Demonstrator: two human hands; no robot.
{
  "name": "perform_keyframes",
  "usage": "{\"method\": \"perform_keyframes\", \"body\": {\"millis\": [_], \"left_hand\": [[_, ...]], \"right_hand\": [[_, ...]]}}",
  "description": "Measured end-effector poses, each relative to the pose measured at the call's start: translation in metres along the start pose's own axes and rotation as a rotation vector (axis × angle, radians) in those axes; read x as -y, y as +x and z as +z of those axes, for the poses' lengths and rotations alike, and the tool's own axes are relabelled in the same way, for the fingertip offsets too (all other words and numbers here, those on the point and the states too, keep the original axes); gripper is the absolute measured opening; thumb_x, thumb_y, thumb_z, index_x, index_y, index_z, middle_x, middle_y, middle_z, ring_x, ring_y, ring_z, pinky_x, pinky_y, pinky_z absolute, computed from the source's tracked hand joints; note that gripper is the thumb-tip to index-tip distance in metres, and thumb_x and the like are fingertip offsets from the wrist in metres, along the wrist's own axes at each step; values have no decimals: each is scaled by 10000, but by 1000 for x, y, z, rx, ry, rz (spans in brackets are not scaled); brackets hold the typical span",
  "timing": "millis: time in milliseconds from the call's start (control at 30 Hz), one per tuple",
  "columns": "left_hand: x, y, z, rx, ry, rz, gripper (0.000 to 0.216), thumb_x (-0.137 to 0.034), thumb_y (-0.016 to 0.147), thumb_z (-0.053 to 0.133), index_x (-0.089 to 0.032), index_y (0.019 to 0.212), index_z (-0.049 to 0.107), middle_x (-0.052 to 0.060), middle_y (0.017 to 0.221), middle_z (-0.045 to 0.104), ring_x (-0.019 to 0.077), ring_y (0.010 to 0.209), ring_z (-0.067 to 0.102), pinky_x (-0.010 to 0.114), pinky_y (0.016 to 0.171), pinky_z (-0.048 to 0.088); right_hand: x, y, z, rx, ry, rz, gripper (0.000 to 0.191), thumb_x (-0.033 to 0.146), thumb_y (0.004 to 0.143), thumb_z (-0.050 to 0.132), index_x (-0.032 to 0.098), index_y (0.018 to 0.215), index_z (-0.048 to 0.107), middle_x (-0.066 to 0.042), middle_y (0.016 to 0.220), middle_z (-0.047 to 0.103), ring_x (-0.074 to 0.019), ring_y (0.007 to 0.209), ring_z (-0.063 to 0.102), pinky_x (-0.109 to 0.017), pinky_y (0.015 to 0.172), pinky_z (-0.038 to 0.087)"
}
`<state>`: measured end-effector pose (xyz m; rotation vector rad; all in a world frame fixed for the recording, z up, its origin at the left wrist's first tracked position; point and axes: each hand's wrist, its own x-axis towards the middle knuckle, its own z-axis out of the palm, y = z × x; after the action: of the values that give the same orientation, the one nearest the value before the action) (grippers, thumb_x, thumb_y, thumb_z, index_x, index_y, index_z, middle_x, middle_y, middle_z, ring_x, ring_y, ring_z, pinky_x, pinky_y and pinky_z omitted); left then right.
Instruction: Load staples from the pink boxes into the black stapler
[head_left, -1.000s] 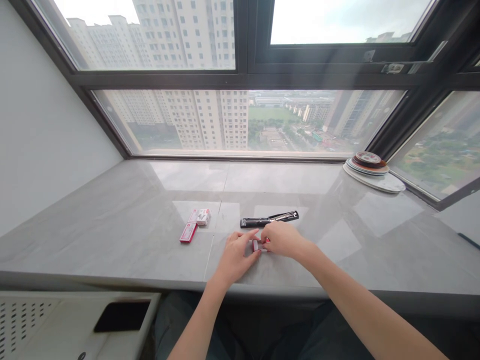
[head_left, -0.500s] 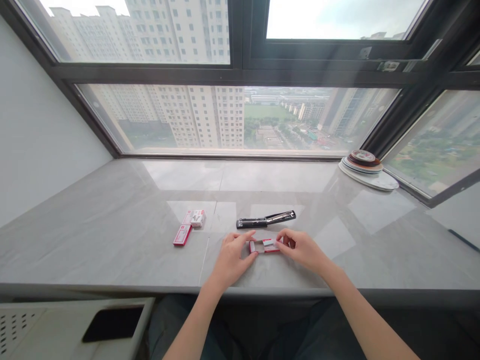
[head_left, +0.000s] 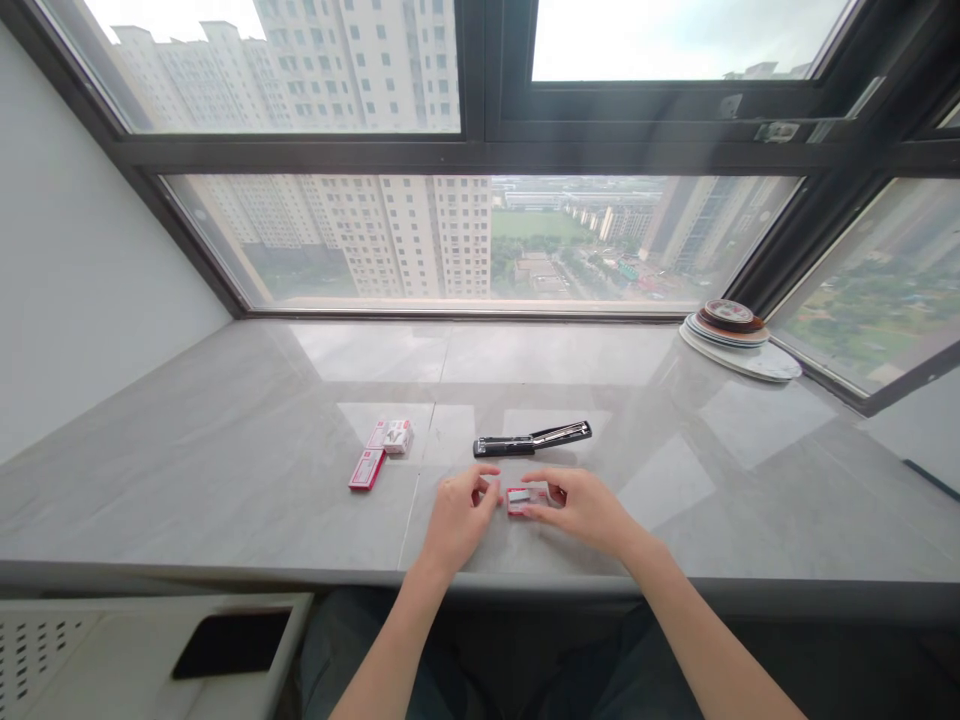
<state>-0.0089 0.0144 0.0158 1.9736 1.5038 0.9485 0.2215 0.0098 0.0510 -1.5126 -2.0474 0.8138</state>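
Right hand (head_left: 583, 506) half over red box (head_left: 517, 499)

Grey marble tabletop (head_left: 225, 480) beneath a window. On it: small red-and-white boxes (head_left: 367, 468) at left, a black stapler (head_left: 531, 440) at centre, another small box (head_left: 519, 499) just nearer, and stacked plates (head_left: 739, 335) at far right.

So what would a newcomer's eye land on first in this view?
The big window with tower blocks behind it fills the top. On the grey stone sill, the left hand and right hand flank a small red-and-white box, pinched by the right. A black stapler lies just beyond, red boxes to the left, stacked plates far right.
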Motion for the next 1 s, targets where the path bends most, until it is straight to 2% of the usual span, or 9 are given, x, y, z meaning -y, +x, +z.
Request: {"method": "perform_keyframes", "body": {"millis": [67, 133, 200, 267, 367, 467, 600, 733, 1000], "left_hand": [[9, 11, -6, -95, 71, -27, 244, -402, 985, 545, -272, 1150, 670, 12, 905, 714, 197, 818, 649, 381, 896, 473], [19, 27, -11, -186, 170, -54, 348, -429, 912, 664, -274, 1223, 653, 60, 1107, 693, 256, 1039, 630, 418, 952, 456], [26, 44, -13, -174, 236, -58, 463, -446, 838, 758, -301, 1265, 652, 92, 1337, 617, 325, 1256, 528, 487, 1032, 410], [30, 55, -12, -92, 249, -25, 400, -444, 838, 767, -339, 1216, 687, 67, 1444, 567, 351, 1358, 438, 540, 1087, 353], [29, 56, -8, -6, 231, 56, 258, -431, 884, 728, -360, 1131, 717, 14, 1425, 603, 325, 1398, 409, 549, 1138, 294], [24, 41, -4, 19, 227, 93, 249, -446, 891, 723, -360, 1125, 716, -2, 1419, 613, 305, 1426, 398, 548, 1187, 228], [20, 23, -1, 18, 228, 88, 244, -439, 907, 709, -379, 1144, 706, -7, 1433, 605, 300, 1455, 383, 596, 1227, 125], [19, 19, 0, 11, 220, 83, 241, -428, 914, 705, -383, 1151, 702, -4, 1417, 616, 295, 1460, 386, 624, 1241, 63], [19, 20, -2, 11, 190, 74, 258, -435, 900, 726, -371, 1149, 705, -3, 1410, 620, 291, 1455, 396, 628, 1247, 50]], "right_hand": [[4, 3, 1, 15, -6, -14, 380, 557, 867, 706, 318, 1148, 797, 14, 697, 625, -154, 639, 528, -270, 624, 377], [6, 6, 4, 36, -17, -41, 303, 523, 904, 670, 334, 1089, 819, 5, 715, 652, -162, 670, 555, -272, 646, 379], [8, 9, 7, 41, -36, -62, 277, 515, 918, 657, 331, 1030, 832, 1, 710, 668, -166, 671, 566, -275, 647, 370], [10, 13, 9, 23, -49, -73, 289, 514, 933, 640, 318, 1025, 830, -3, 705, 677, -169, 660, 570, -277, 639, 363], [12, 21, 9, -67, -48, -84, 342, 518, 967, 585, 287, 1074, 814, -18, 716, 691, -178, 657, 577, -281, 642, 371], [12, 31, 8, -140, -53, -88, 355, 499, 992, 552, 273, 1105, 801, -32, 754, 721, -190, 688, 609, -281, 655, 387], [10, 41, 8, -95, -111, -120, 300, 459, 989, 578, 288, 1082, 806, -31, 854, 768, -194, 742, 652, -273, 669, 394], [11, 44, 8, -70, -141, -144, 290, 441, 996, 572, 290, 1089, 802, -27, 886, 778, -189, 762, 662, -270, 682, 396], [15, 44, 5, -47, -192, -91, 318, 473, 961, 613, 284, 1150, 785, -25, 773, 736, -194, 723, 641, -277, 650, 370]]}}
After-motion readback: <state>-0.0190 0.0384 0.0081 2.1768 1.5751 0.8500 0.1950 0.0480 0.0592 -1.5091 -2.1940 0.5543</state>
